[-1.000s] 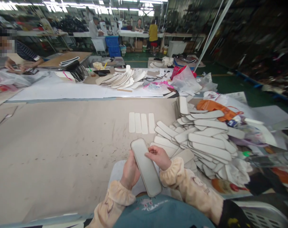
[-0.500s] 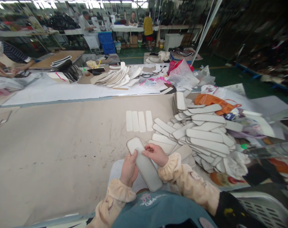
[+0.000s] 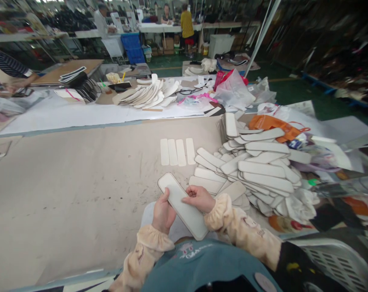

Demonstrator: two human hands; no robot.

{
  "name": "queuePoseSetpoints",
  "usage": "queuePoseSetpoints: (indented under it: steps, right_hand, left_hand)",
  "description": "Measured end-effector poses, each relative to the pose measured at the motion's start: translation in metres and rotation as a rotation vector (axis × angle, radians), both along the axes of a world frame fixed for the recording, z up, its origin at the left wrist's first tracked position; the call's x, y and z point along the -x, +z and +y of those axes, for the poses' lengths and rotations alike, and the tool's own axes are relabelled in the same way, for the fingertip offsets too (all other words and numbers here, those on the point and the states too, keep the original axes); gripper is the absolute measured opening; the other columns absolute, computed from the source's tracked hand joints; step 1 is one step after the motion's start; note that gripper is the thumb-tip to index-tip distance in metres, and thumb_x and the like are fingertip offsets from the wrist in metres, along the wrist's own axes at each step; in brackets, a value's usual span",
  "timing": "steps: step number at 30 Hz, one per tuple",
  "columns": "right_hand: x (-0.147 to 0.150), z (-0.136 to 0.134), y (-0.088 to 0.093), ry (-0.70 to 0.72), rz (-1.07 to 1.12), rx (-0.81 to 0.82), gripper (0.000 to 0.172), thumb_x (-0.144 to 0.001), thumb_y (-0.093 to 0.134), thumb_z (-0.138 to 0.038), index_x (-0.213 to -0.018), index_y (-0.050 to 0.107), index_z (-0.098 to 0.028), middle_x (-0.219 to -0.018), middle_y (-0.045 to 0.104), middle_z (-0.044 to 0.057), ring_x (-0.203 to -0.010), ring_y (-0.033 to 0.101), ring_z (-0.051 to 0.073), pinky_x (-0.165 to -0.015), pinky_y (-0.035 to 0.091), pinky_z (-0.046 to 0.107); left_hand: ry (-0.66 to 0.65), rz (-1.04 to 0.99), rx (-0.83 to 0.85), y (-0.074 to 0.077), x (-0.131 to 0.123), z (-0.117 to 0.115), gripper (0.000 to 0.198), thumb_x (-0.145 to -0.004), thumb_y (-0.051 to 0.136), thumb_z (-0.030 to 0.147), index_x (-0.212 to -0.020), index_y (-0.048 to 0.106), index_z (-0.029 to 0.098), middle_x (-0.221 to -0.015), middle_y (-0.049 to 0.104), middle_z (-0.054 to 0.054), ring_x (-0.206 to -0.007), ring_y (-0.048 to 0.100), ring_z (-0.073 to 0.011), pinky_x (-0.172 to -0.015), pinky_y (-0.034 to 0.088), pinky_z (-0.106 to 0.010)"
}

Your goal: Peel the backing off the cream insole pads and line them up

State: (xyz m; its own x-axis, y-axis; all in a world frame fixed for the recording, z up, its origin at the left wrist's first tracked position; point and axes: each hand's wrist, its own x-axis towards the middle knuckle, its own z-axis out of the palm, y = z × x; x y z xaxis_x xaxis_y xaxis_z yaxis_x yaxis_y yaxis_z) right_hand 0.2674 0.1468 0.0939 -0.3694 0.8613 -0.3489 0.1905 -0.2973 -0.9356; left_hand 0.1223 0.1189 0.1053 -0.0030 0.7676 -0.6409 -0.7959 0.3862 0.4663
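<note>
A long pale panel (image 3: 184, 209) with rounded corners and a thin dark edge is held at a slant above the table's near edge, close to my apron. My left hand (image 3: 163, 211) grips its left side, thumb on the upper face and fingers underneath. At the right long edge, my right hand (image 3: 199, 198) has thumb and bent fingers closed on the panel. Beyond the hands, several narrow off-white strips (image 3: 180, 152) lie side by side on the table. A heap of similar rounded panels (image 3: 261, 169) spreads to the right of my right hand.
Brown sheeting covers the table (image 3: 65, 182). Along its far side lie a fanned pile of pale pieces (image 3: 150, 94), a dark stack (image 3: 82, 86) and plastic bags (image 3: 234, 91). An orange bag (image 3: 275, 125) borders the heap. A grey plastic basket (image 3: 332, 259) stands at lower right. Co-workers are farther off.
The panel has shifted slightly left and its upper face is turned more towards me. My left thumb has slid nearer its left edge. The whole view has tilted down a little.
</note>
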Motion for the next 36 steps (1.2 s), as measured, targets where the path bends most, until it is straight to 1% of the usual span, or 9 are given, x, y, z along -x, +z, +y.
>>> queuePoseSetpoints:
  steps: [4,7,13,18,22,26,29,33,36]
  right_hand:
    - [0.001,0.001,-0.011,-0.001,-0.036,-0.032,0.033,-0.059,0.072,-0.043,-0.069,0.053,-0.017,-0.057,0.049,-0.005,-0.053,0.044,0.009,-0.048,0.033,0.021]
    - [0.001,0.001,-0.015,0.03,0.006,0.027,0.036,-0.062,0.07,-0.047,-0.069,0.051,-0.018,-0.055,0.047,-0.005,-0.05,0.042,0.008,-0.046,0.031,0.02]
    - [-0.003,-0.012,-0.012,0.249,0.189,0.206,0.044,-0.069,0.061,-0.057,-0.089,0.058,-0.018,-0.073,0.06,0.0,-0.064,0.055,0.016,-0.056,0.042,0.026]
    - [-0.003,-0.023,-0.019,0.212,-0.112,-0.099,0.035,-0.075,0.055,-0.052,-0.071,0.06,-0.018,-0.064,0.056,0.0,-0.064,0.051,0.016,-0.053,0.039,0.025]
    - [-0.002,-0.024,-0.017,0.253,-0.164,-0.169,0.034,-0.079,0.051,-0.049,-0.072,0.06,-0.017,-0.063,0.054,-0.001,-0.064,0.05,0.015,-0.054,0.038,0.024]
    - [-0.003,-0.024,-0.013,0.266,-0.155,-0.185,0.036,-0.08,0.049,-0.049,-0.066,0.056,-0.017,-0.06,0.05,-0.002,-0.061,0.047,0.014,-0.053,0.036,0.023]
    - [-0.005,-0.024,-0.015,0.263,-0.107,-0.12,0.038,-0.08,0.048,-0.052,-0.064,0.054,-0.017,-0.058,0.048,-0.002,-0.059,0.046,0.013,-0.051,0.035,0.022]
    - [-0.007,-0.028,-0.026,0.232,-0.067,-0.01,0.038,-0.079,0.049,-0.052,-0.066,0.055,-0.017,-0.057,0.049,-0.002,-0.057,0.047,0.013,-0.049,0.034,0.022]
    - [-0.013,-0.034,-0.037,0.24,-0.032,0.031,0.032,-0.078,0.053,-0.048,-0.074,0.059,-0.016,-0.061,0.052,-0.002,-0.058,0.049,0.012,-0.05,0.035,0.021]
  left_hand:
    - [0.018,-0.016,0.037,-0.002,0.002,0.001,0.028,-0.08,0.054,0.037,-0.089,0.063,0.013,-0.095,0.068,-0.009,-0.108,0.055,-0.0256,-0.093,0.046,-0.038]
    - [0.039,-0.012,0.047,-0.005,0.004,0.002,0.026,-0.08,0.053,0.036,-0.089,0.063,0.013,-0.093,0.068,-0.008,-0.105,0.057,-0.0243,-0.092,0.046,-0.036]
    - [0.066,0.071,-0.051,-0.005,0.016,0.002,0.027,-0.073,0.063,0.033,-0.089,0.062,0.012,-0.083,0.069,-0.007,-0.08,0.063,-0.0193,-0.081,0.049,-0.033]
    - [0.161,0.265,-0.108,-0.003,0.022,0.007,0.035,-0.064,0.072,0.028,-0.092,0.061,0.012,-0.074,0.068,-0.004,-0.066,0.061,-0.0142,-0.069,0.049,-0.027]
    - [0.239,0.287,-0.058,-0.006,0.027,0.012,0.031,-0.067,0.069,0.034,-0.084,0.061,0.009,-0.068,0.066,-0.005,-0.062,0.061,-0.015,-0.065,0.05,-0.029]
    - [0.23,0.177,-0.033,-0.006,0.03,0.011,0.03,-0.072,0.064,0.035,-0.085,0.062,0.007,-0.073,0.068,-0.011,-0.073,0.064,-0.0209,-0.074,0.051,-0.034]
    - [0.191,0.062,-0.053,-0.004,0.031,0.008,0.032,-0.077,0.057,0.034,-0.093,0.062,0.007,-0.081,0.069,-0.013,-0.085,0.064,-0.0243,-0.08,0.05,-0.037]
    - [0.188,-0.02,-0.034,-0.003,0.034,0.004,0.029,-0.082,0.051,0.03,-0.098,0.062,0.009,-0.087,0.069,-0.013,-0.085,0.064,-0.0217,-0.081,0.051,-0.034]
    - [0.223,0.042,-0.004,-0.005,0.043,0.0,0.024,-0.084,0.048,0.026,-0.096,0.062,0.011,-0.088,0.069,-0.009,-0.081,0.064,-0.0169,-0.077,0.052,-0.028]
